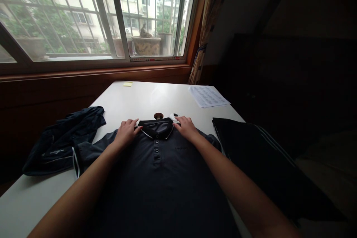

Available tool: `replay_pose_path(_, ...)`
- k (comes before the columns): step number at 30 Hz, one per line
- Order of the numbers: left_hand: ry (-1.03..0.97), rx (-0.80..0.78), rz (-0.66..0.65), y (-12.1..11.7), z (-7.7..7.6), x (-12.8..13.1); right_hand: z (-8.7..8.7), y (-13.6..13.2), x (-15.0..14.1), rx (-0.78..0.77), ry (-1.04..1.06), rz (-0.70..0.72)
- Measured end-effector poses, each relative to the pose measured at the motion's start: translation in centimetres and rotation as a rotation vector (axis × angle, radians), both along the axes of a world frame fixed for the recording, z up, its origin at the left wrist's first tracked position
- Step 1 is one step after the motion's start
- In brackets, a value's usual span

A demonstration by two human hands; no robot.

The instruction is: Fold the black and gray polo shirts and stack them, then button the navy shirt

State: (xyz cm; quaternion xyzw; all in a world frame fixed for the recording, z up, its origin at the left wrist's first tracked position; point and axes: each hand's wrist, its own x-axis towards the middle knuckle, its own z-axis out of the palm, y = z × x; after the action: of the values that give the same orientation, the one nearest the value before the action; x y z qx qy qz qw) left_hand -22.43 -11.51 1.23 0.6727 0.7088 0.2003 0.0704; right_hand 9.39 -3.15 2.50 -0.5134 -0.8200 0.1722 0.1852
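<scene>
A dark polo shirt [167, 178] lies spread front side up on the white table, its collar [156, 128] toward the window and its buttons running down the middle. My left hand [128, 132] grips the shirt at the shoulder left of the collar, thumb on the near side and fingers over the far edge. On the other side of the collar, my right hand [186, 126] holds the opposite shoulder in a similar way. Just past the collar are a small round brown object [158, 116] and a white round object [174, 116], the latter close to my right fingertips.
A crumpled dark garment [64, 141] rests on the table's left side, touching the shirt's sleeve. Dark striped trousers [259, 156] lie along the right edge. Printed papers [208, 96] and a yellow note [127, 84] are at the far end, below a barred window [119, 15].
</scene>
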Motion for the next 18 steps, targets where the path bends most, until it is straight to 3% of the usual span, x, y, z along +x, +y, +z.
replay_pose_path(9,-0.179,-0.128,-0.082,3.7,1.4,-1.0,0.9,5.1,-1.1,-0.321,0.116,0.231)
replay_pose_path(18,-0.108,0.167,0.055,2.5,1.2,1.0,1.1,6.2,-0.7,-0.361,0.086,0.281)
